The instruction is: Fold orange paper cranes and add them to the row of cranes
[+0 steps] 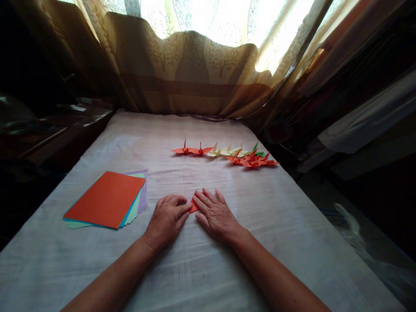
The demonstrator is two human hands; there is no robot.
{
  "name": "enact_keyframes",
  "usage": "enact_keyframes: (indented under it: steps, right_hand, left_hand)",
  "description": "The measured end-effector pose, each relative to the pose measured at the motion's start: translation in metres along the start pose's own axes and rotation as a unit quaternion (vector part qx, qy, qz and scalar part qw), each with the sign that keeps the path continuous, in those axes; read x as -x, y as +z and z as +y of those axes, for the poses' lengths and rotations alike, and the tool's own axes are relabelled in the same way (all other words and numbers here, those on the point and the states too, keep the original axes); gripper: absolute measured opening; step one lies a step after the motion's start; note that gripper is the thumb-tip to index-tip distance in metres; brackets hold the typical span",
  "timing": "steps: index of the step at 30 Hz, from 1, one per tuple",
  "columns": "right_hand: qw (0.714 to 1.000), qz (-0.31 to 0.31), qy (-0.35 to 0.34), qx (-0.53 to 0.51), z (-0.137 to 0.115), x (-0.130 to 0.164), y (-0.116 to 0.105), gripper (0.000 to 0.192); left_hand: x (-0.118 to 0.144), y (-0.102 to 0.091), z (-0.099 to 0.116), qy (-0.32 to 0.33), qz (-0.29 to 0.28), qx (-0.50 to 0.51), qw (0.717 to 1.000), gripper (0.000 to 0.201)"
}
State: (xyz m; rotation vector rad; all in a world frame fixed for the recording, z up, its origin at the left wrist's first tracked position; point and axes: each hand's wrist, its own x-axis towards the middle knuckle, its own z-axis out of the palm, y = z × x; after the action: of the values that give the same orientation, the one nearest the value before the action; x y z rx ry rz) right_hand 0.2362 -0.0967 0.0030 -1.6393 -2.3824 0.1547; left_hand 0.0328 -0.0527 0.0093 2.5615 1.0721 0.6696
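Note:
A small piece of folded orange paper (194,205) lies on the white cloth, partly hidden under my fingers. My left hand (167,216) is closed at its left corner, thumb and forefinger pinching the edge. Flat across the paper's right side rests my right hand (216,214), its fingers stretched out and a little apart. Beyond the hands, a row of folded paper cranes stands on the cloth: orange ones (186,150) at the left, pale yellow ones (229,151) in the middle, and a green one (256,151) behind more orange cranes (253,161) at the right.
Left of my hands lies a stack of coloured paper sheets (107,199), orange on top, with blue, green and purple edges showing. The white cloth (182,268) covers the surface. Behind it hangs a patterned curtain (195,65). Clear plastic (351,225) lies past the right edge.

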Motion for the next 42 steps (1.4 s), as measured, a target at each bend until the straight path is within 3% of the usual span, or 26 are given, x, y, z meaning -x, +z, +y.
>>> enact_keyframes:
  steps: [3,8,13,18,25,30,35,42]
  right_hand:
    - [0.999,-0.037,0.008,0.003,0.0,0.002,-0.002,0.052]
    - [0.998,-0.032,0.049,0.018,-0.002,0.004,-0.004,0.054]
    - [0.99,-0.005,0.138,0.027,0.003,0.005,-0.001,0.051]
    - [0.982,0.066,0.176,0.019,0.011,0.003,0.007,0.047]
    - [0.981,0.123,0.148,-0.014,0.015,0.003,0.013,0.035]
    - [0.978,0.156,0.12,-0.062,0.017,0.007,0.013,0.04]
    - [0.975,0.178,0.082,-0.101,0.015,0.009,0.01,0.023]
    - [0.976,0.201,0.019,-0.076,0.014,0.009,0.01,0.012]
  left_hand:
    - [0.001,0.0,-0.001,0.001,0.003,-0.005,1.0,0.022]
    - [0.004,0.001,-0.002,0.004,0.007,-0.02,1.0,0.022]
    - [0.005,0.0,0.0,0.011,0.016,-0.031,0.999,0.026]
    - [0.006,0.0,0.005,0.018,0.019,-0.049,0.998,0.021]
    - [-0.009,0.003,0.012,0.011,0.021,-0.047,0.999,0.021]
    - [-0.019,0.004,0.009,-0.034,0.022,-0.041,0.998,0.022]
    - [-0.021,0.003,0.007,-0.041,0.035,-0.063,0.997,0.022]
    - [-0.018,0.011,-0.005,-0.044,0.064,-0.071,0.994,0.038]
